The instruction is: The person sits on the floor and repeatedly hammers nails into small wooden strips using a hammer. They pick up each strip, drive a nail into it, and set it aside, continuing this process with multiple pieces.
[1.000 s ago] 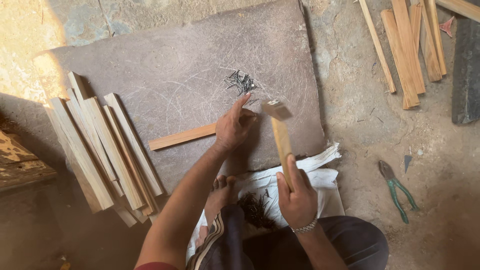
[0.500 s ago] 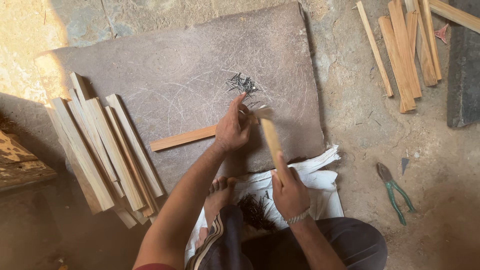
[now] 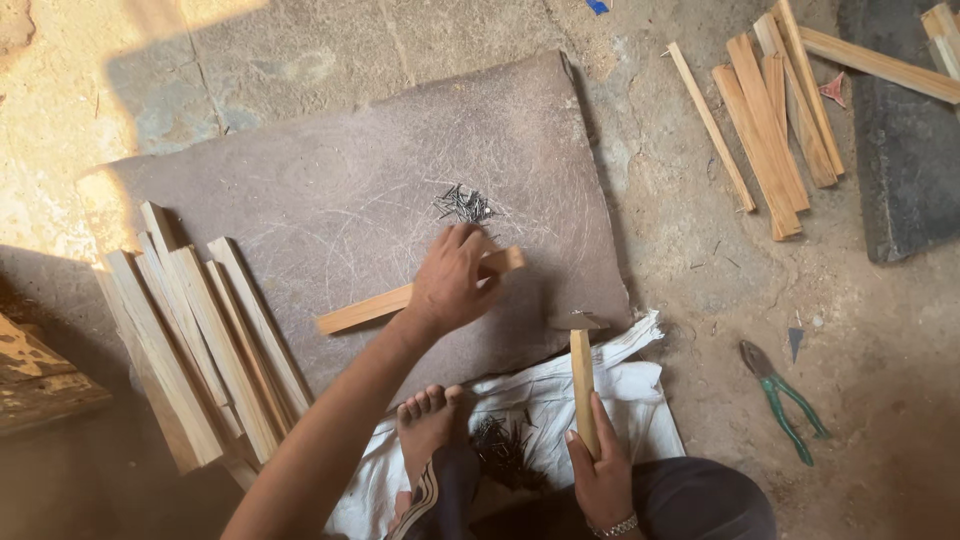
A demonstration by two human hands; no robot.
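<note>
My left hand (image 3: 455,280) presses down on a thin wooden strip (image 3: 360,310) that lies on a flat grey-brown slab (image 3: 300,200). Just beyond its fingers sits a small heap of dark nails (image 3: 463,204). My right hand (image 3: 600,470) grips the wooden handle of a hammer (image 3: 582,385), held upright near the slab's front edge, its metal head at the top and pulled back from the strip. My bare foot (image 3: 425,420) rests on a white cloth (image 3: 620,390) in front of me.
A stack of wooden strips (image 3: 190,340) lies on the slab's left side. More strips (image 3: 770,120) lie on the ground at the upper right, next to a dark board (image 3: 905,150). Green-handled pliers (image 3: 785,395) lie at the right. Several nails (image 3: 500,445) lie on the cloth.
The hammer has swung back from the strip's end toward me, with my right hand drawing lower. My left hand stays on the strip.
</note>
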